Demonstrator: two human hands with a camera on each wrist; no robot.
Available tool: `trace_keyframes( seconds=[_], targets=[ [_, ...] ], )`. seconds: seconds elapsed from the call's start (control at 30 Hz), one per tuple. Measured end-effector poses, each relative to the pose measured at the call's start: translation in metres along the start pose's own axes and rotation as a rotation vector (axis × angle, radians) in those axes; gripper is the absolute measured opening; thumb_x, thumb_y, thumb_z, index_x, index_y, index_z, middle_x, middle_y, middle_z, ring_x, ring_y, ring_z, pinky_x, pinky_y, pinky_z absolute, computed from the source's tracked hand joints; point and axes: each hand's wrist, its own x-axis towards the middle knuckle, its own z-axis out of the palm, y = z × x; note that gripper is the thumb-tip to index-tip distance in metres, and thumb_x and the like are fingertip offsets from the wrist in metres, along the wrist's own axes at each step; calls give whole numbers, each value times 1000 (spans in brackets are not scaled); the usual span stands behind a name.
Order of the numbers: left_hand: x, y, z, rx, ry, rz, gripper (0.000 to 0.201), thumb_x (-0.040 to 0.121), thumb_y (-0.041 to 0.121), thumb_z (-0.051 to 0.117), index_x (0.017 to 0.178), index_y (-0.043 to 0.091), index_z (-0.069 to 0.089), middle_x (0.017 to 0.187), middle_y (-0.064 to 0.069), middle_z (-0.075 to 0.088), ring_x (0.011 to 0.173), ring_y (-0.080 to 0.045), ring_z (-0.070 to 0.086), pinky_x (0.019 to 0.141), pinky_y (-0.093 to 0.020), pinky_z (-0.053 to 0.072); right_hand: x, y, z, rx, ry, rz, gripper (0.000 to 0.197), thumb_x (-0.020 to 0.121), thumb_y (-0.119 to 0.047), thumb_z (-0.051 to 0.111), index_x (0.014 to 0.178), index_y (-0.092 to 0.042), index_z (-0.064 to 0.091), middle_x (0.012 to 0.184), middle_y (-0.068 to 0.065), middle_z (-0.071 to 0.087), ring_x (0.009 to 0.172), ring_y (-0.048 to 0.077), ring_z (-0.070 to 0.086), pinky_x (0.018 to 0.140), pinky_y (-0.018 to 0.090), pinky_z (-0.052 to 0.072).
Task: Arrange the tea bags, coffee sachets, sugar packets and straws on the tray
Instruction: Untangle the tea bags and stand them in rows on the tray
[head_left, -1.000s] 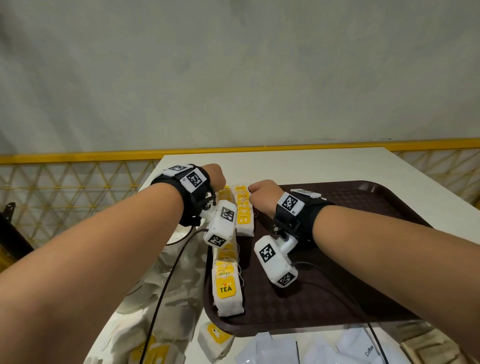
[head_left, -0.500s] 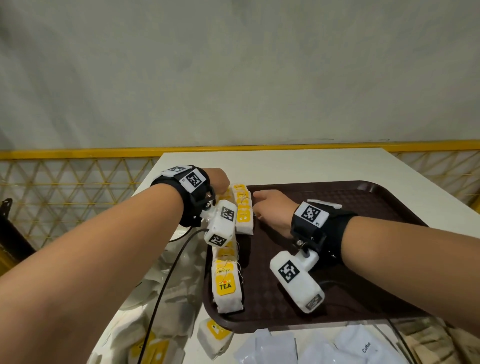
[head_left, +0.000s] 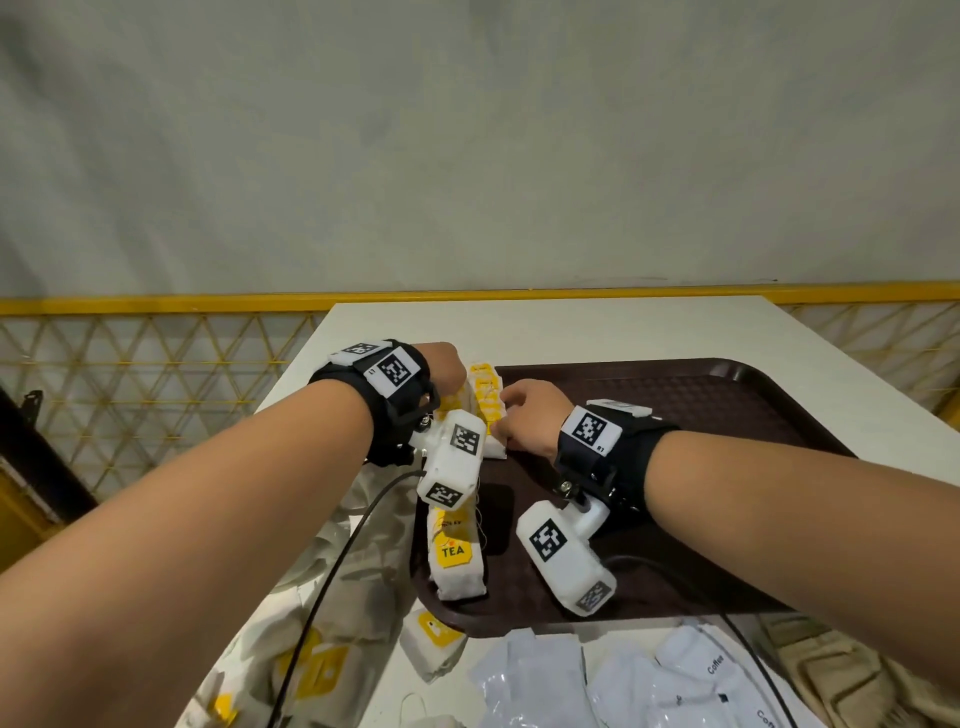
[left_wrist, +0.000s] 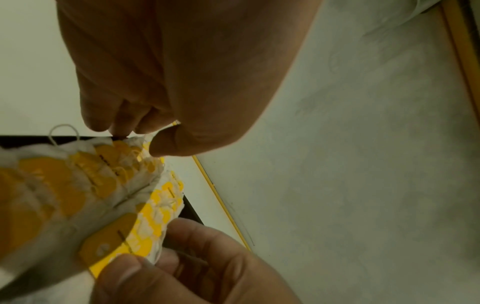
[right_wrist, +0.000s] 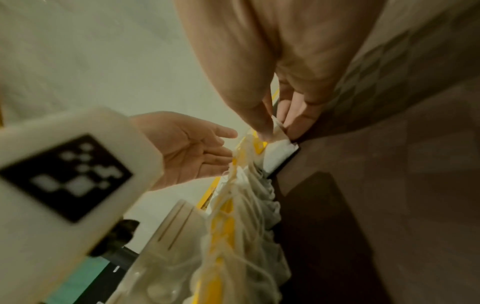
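At the far left corner of the brown tray (head_left: 727, 395), both hands were working on the rows of tea bags (head_left: 488, 400) laid along its left edge. The right hand (head_left: 530, 415) pinched the end of the far row between thumb and fingertips, as the right wrist view showed. The left hand (head_left: 441, 369) sat just beside it with fingers loosely extended over the bags; whether it gripped one, I could not tell for certain. More tea bags (head_left: 454, 551) lay in a line nearer the person, on the same side of the tray.

The tea-bag step looked to be the one in hand, with bags being squared up into tidy rows. Coffee sachets (head_left: 696, 680) and a few loose tea bags (head_left: 434, 636) waited on the white worktop (head_left: 571, 327) in front of the tray, so much of the task seemed left. No straws or sugar packets could be made out. The next move would likely call for releasing the row gently so strings did not drag it askew.
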Motion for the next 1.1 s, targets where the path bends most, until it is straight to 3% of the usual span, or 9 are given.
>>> trace_keyframes(
  seconds=[0.1, 0.3, 0.47, 0.6, 0.67, 0.7, 0.73, 0.83, 1.1],
  targets=[
    [3, -3, 1, 59, -4, 50, 39, 97, 4, 40, 136, 3, 49, 137, -17, 51, 107, -26, 55, 56, -16, 37, 3, 0, -2, -43, 13, -23, 47, 82, 1, 67, 128, -5, 57, 121, 11, 60, 111, 30, 61, 95, 40, 51],
    [3, -6, 1, 4, -34, 50, 40, 97, 5, 42, 137, 5, 47, 138, -16, 50, 97, -22, 50, 56, -17, 39, 4, -2, -11, -8, -36, -42, 37, 84, 7, 64, 120, 0, 63, 77, -2, 55, 84, 20, 60, 89, 41, 55],
    [6, -8, 2, 16, -38, 57, 41, 97, 5, 43, 137, 4, 47, 138, -16, 50, 115, -28, 55, 57, -17, 40, 4, 5, -13, 83, -12, -28, 32, 84, 8, 65, 116, 3, 63, 82, 6, 61, 66, 17, 60, 75, 33, 58],
    [7, -8, 2, -3, -42, 58, 41, 96, 4, 42, 137, 4, 48, 138, -17, 50, 124, -31, 51, 60, -18, 41, 3, 8, -7, 84, 41, 2, 33, 79, 1, 70, 111, 4, 65, 99, 21, 67, 84, 27, 65, 88, 43, 55],
    [7, -9, 3, -11, -41, 57, 41, 97, 4, 41, 137, 3, 47, 138, -17, 49, 125, -31, 51, 60, -18, 41, 0, 5, -4, 79, 28, -7, 12, 78, 3, 63, 89, 4, 68, 112, 34, 56, 73, 24, 53, 81, 38, 53],
    [6, -9, 3, -19, -38, 55, 41, 97, 4, 41, 137, 3, 47, 139, -17, 49, 125, -31, 51, 60, -17, 40, -1, 2, -3, 70, 11, 2, 12, 78, 6, 56, 71, -3, 60, 78, 0, 37, 67, 23, 43, 68, 33, 45],
    [7, -10, 4, -23, -37, 52, 41, 97, 4, 40, 137, 3, 47, 139, -17, 49, 125, -31, 50, 59, -17, 40, 0, 1, -2, 65, -18, 11, 25, 80, 7, 50, 61, -10, 48, 65, 16, 41, 64, 22, 38, 62, 36, 38],
    [7, -10, 3, -41, -25, 41, 41, 97, 4, 40, 137, 4, 47, 139, -17, 49, 125, -31, 51, 57, -17, 39, -5, -6, 2, 3, -109, 13, 25, 84, -2, 46, 70, -22, 44, 83, 11, 50, 78, 24, 48, 77, 44, 48],
    [7, -8, 5, -107, -30, 8, 40, 97, 4, 38, 136, 2, 48, 138, -17, 50, 125, -31, 51, 57, -16, 38, -6, -9, 5, 81, -78, 21, 30, 91, -3, 41, 69, -23, 38, 73, 0, 42, 62, 13, 40, 73, 34, 45]
  ],
)
